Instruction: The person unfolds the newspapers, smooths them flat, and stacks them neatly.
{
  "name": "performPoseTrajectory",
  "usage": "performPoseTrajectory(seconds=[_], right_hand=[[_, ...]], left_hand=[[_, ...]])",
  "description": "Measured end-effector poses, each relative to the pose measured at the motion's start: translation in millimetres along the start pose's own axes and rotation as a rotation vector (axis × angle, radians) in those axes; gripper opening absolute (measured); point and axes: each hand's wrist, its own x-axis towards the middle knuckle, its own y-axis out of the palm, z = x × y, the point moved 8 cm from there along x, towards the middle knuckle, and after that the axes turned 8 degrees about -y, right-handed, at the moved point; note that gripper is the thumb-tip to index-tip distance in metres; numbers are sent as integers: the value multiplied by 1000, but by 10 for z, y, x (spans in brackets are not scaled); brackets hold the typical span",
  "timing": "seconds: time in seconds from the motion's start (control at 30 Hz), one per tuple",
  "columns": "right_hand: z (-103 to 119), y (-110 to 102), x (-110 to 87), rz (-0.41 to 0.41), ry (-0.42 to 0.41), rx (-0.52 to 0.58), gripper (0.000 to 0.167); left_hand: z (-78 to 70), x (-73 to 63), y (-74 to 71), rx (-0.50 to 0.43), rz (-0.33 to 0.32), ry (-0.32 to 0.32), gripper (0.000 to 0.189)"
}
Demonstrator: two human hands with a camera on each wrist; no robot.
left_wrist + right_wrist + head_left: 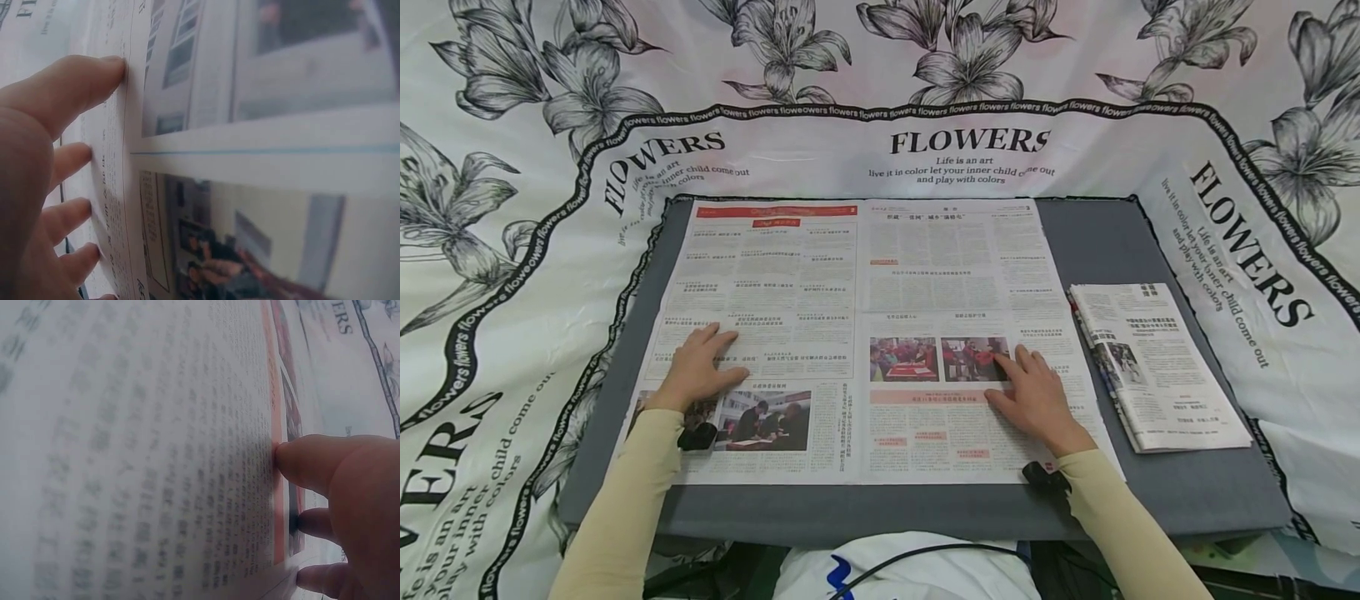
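An unfolded newspaper (925,292) lies flat on a grey board, its middle crease running front to back. On its left page rests my left hand (696,371), fingers spread, above a printed photo. My right hand (1033,400) rests on the right page, fingertips by a red-toned photo. In the left wrist view, the left hand's thumb and fingertips (78,219) touch the paper beside the photos. The right wrist view has the right thumb (303,464) on the paper near an orange strip. Neither hand holds anything.
A folded stack of newspapers (1165,367) lies at the right of the grey board (865,512). Around the board spreads a white cloth (805,158) printed with flowers and lettering. A dark cable (925,550) crosses the person's lap at the front edge.
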Motion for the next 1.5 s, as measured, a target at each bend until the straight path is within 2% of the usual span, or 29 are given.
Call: performPoseTrajectory(seconds=[0.13,0.23,0.33,0.47,0.63,0.8,0.97,1.13,1.23,1.33,1.5], right_hand=[[20,-10,43,10,-17,-2,68],[60,-55,107,20,-32,-10,67],[134,-157,200,13,-49,-6,65],[317,-268,367,-7,-101,-25,63],[635,-183,631,24,-199,-44,66],[930,-25,904,109,-247,-12,69],[1086,142,1160,165,-243,20,71],[1192,267,1276,178,-238,4,66],[1168,309,1286,151,-240,-28,63],[1055,319,1269,126,-224,-49,64],[816,268,1230,121,-164,-34,67]], left_hand=[[-19,-11,-1,-2,5,-9,75],[-102,3,-6,-2,9,-13,74],[-293,78,-36,9,-11,11,74],[-644,224,-42,62,-33,77,76],[-1030,371,90,117,3,135,81],[-1310,513,266,87,84,126,85],[-1487,621,373,66,129,87,87],[-1578,659,455,110,141,52,87],[-1554,669,476,118,142,42,87],[-1447,671,453,114,138,19,87],[-1181,662,342,80,115,-26,88]])
